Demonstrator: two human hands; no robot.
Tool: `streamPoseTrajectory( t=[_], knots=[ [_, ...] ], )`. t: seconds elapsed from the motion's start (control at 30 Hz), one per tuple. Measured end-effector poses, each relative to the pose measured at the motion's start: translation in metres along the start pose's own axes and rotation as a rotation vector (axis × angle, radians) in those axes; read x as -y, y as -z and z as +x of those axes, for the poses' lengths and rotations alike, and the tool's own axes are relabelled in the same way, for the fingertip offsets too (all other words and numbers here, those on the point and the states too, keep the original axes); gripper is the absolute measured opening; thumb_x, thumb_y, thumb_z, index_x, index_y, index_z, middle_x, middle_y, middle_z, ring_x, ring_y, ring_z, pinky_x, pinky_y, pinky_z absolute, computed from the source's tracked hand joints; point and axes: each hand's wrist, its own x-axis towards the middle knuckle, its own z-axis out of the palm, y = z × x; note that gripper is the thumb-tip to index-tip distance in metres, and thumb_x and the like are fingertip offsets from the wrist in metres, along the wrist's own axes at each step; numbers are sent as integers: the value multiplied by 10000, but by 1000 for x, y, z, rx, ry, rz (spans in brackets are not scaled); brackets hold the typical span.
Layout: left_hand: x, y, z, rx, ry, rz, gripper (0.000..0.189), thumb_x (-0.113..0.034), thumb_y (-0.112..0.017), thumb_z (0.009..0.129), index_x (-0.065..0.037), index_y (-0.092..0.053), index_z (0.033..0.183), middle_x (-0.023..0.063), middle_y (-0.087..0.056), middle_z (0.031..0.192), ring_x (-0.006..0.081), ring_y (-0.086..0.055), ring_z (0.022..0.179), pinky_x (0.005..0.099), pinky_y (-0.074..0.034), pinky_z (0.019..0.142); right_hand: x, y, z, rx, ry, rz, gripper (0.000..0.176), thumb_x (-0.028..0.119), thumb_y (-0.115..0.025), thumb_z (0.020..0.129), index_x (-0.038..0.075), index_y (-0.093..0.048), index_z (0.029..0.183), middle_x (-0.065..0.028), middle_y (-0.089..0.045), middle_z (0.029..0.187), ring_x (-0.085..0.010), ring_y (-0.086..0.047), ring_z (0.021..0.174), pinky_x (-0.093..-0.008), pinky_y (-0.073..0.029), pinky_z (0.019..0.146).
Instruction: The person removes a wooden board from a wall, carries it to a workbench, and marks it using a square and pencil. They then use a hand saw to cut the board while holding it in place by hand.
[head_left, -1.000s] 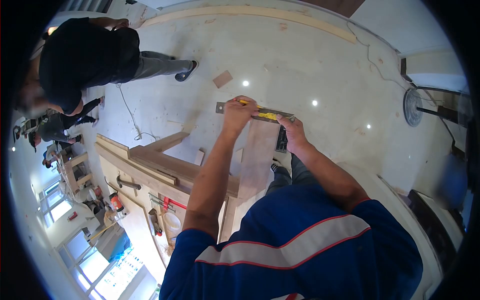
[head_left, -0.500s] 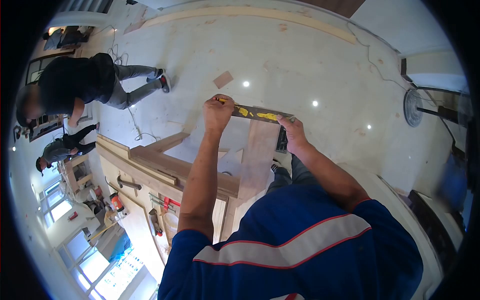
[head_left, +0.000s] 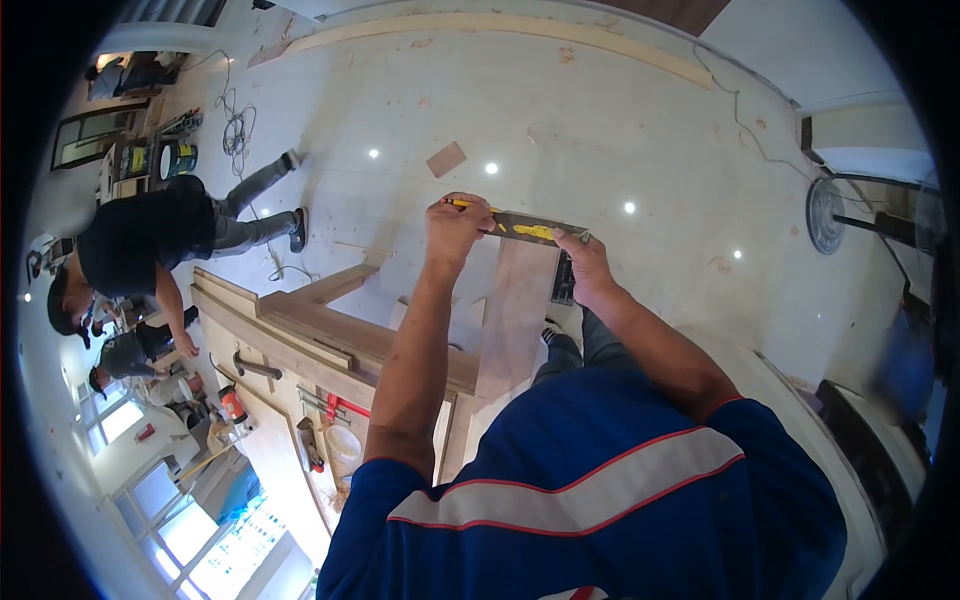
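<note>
A dark flat bar with yellow patches (head_left: 528, 229) spans the gap between my two hands, above a wooden board (head_left: 518, 310). My left hand (head_left: 460, 226) is closed at the bar's left end and also holds a thin yellow stick (head_left: 458, 202), which looks like a pencil. At the right end, my right hand (head_left: 588, 262) pinches the bar between thumb and fingers. The undersides of the fingers on both hands are hidden.
A wooden frame (head_left: 330, 325) stands to the left, beside a bench with a hammer (head_left: 257, 368), a red clamp (head_left: 345, 404) and a white tub (head_left: 343, 443). Two persons are at the left. A brown tile piece (head_left: 446, 159) lies on the floor.
My left hand has slid right along the bar, covering more of it. My right hand has barely moved. The nearer person at the left has stepped and reached an arm toward the bench.
</note>
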Motion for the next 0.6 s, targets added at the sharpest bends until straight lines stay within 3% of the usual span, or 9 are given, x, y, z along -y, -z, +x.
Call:
streamPoseTrajectory(
  t=[0.1, 0.17, 0.23, 0.3, 0.6],
  knots=[
    [-2, -1, 0, 2, -15, 24, 112, -105, -680, 874, -6, -721, 905, 100, -745, 818, 156, -733, 695, 267, -565, 600, 2, -3, -2, -18, 15, -11, 285, 226, -806, 887, 32, -710, 1072, -41, -705, 1008, -157, -639, 917, -350, -518, 845],
    [16, 5, 13, 53, -168, 151, 111, -103, -683, 872, -4, -720, 903, 100, -744, 819, 155, -732, 694, 265, -565, 603, 0, -2, 0, -12, 11, -5, 287, 230, -808, 886, 32, -711, 1070, -41, -706, 1007, -158, -640, 913, -352, -521, 839],
    [24, 7, 18, 44, -148, 121, 110, -102, -687, 870, -2, -719, 901, 100, -743, 820, 154, -732, 693, 264, -565, 604, 0, -2, 0, -15, 3, -5, 289, 234, -810, 884, 32, -713, 1067, -41, -706, 1005, -158, -642, 909, -354, -524, 834],
    [-8, -3, 0, -23, 44, -65, 109, -103, -692, 869, -2, -718, 900, 100, -742, 821, 153, -732, 692, 263, -565, 606, 2, -3, -1, -26, -6, -7, 290, 238, -813, 882, 33, -714, 1063, -41, -707, 1003, -157, -643, 905, -355, -527, 829],
    [2, -7, 4, 31, -43, 56, 102, -102, -692, 878, -5, -721, 894, 98, -744, 823, 155, -737, 693, 263, -567, 596, 0, -1, 1, -32, 25, -41, 299, 239, -817, 883, 29, -716, 1070, -41, -711, 1002, -151, -637, 910, -345, -515, 853]
  ],
)
